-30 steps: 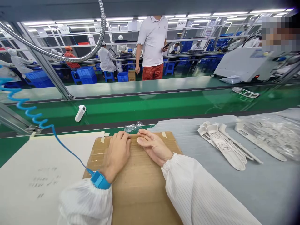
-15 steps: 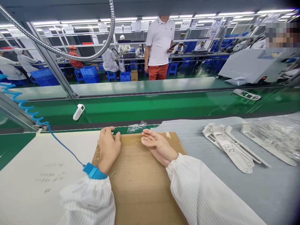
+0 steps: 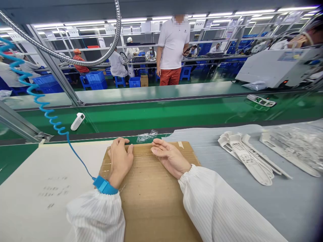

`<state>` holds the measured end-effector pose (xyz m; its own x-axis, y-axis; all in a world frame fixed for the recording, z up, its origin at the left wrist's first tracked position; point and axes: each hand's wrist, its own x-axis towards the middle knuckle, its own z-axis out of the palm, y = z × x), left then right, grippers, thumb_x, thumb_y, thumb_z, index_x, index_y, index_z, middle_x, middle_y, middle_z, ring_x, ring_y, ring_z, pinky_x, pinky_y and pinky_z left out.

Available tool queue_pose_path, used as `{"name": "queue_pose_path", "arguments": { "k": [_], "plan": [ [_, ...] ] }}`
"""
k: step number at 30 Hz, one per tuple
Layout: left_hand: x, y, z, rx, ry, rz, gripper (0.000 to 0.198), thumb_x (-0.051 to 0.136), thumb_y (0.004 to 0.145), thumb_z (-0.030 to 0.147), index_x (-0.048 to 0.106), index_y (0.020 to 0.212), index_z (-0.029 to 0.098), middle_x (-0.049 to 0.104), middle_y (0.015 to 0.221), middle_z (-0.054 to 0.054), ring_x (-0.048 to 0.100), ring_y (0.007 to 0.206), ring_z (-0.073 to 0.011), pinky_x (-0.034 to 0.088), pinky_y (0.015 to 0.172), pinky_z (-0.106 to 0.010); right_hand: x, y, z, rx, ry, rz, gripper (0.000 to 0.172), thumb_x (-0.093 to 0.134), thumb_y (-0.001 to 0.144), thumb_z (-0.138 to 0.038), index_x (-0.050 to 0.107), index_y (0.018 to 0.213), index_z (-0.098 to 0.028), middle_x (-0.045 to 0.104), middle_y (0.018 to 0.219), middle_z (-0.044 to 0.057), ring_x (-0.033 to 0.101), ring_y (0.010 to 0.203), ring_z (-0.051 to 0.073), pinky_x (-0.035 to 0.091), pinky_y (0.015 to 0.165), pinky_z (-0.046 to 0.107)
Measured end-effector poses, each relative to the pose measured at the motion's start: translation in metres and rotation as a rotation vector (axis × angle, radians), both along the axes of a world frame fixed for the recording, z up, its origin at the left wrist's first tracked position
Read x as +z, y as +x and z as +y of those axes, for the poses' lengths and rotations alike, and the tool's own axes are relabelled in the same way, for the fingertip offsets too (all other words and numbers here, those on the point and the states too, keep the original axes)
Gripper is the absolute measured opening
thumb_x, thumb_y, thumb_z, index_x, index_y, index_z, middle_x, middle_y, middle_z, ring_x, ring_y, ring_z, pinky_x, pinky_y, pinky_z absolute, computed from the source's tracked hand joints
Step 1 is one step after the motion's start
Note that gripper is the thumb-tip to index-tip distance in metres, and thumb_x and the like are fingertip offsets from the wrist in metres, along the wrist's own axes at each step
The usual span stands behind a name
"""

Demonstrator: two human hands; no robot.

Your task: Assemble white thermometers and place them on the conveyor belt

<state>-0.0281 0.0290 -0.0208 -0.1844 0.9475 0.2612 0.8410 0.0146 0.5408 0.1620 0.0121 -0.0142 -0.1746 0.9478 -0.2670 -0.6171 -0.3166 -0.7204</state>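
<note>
Cardboard (image 3: 156,201) under you — your left hand (image 3: 120,160) and right hand (image 3: 169,158) rest open, empty; one nudge could slide that plastic film (image 3: 147,136) away.

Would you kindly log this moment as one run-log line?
left hand: on cardboard sheet | right hand: on cardboard sheet | nearby: blue wrist strap, white plastic parts

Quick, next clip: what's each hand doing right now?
Left hand: open, empty, resting on the cardboard sheet.
Right hand: open, empty, resting on the same sheet.
</note>
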Motion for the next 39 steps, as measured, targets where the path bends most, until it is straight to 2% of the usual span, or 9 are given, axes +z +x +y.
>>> {"name": "queue_pose_path", "arguments": {
  "k": [7, 20, 31, 35, 39],
  "plan": [
    [0.0012, 0.0001, -0.0004, 0.004, 0.004, -0.013, 0.016, 0.054, 0.088, 0.026, 0.060, 0.102, 0.020, 0.061, 0.119, -0.011, 0.055, 0.120, -0.0300, 0.040, 0.106, -0.051, 0.0005, 0.0002, -0.0007, 0.005, 0.006, -0.006, 0.043, 0.089, 0.052, -0.009, 0.070, 0.090, -0.018, 0.066, 0.094, 0.000, 0.059, 0.085, 0.009, 0.045, 0.088, 0.024],
    [0.0001, -0.0002, -0.0001, 0.012, 0.038, -0.026, 0.016, 0.054, 0.088, 0.024, 0.059, 0.103, 0.021, 0.062, 0.118, -0.010, 0.056, 0.119, -0.0294, 0.042, 0.103, -0.051, 0.0029, 0.0011, -0.0014, 0.015, -0.003, -0.017, 0.046, 0.083, 0.047, -0.001, 0.070, 0.087, -0.019, 0.066, 0.097, 0.001, 0.060, 0.086, 0.011, 0.045, 0.085, 0.026],
    [0.0027, 0.0003, -0.0014, 0.006, 0.030, -0.033, 0.017, 0.054, 0.089, 0.024, 0.060, 0.103, 0.020, 0.061, 0.119, -0.011, 0.058, 0.117, -0.0296, 0.045, 0.101, -0.050, 0.0031, -0.0004, -0.0008, 0.005, 0.003, -0.023, 0.039, 0.087, 0.055, -0.012, 0.071, 0.089, -0.017, 0.066, 0.092, 0.002, 0.059, 0.078, 0.011, 0.043, 0.077, 0.028],
    [0.0036, 0.0005, -0.0016, 0.009, 0.020, -0.032, 0.017, 0.054, 0.089, 0.024, 0.060, 0.104, 0.019, 0.060, 0.120, -0.011, 0.058, 0.118, -0.0292, 0.044, 0.103, -0.049, 0.0021, 0.0010, -0.0007, 0.014, 0.007, -0.011, 0.043, 0.086, 0.049, -0.006, 0.071, 0.088, -0.018, 0.067, 0.094, 0.001, 0.061, 0.085, 0.012, 0.044, 0.083, 0.026],
    [0.0044, 0.0008, -0.0020, 0.010, 0.008, -0.037, 0.018, 0.055, 0.089, 0.024, 0.060, 0.105, 0.018, 0.060, 0.120, -0.011, 0.057, 0.117, -0.0289, 0.044, 0.103, -0.050, 0.0005, 0.0028, -0.0009, 0.027, 0.011, -0.007, 0.050, 0.083, 0.045, -0.002, 0.071, 0.090, -0.019, 0.066, 0.096, 0.000, 0.062, 0.084, 0.011, 0.045, 0.081, 0.024]
  ]
}}
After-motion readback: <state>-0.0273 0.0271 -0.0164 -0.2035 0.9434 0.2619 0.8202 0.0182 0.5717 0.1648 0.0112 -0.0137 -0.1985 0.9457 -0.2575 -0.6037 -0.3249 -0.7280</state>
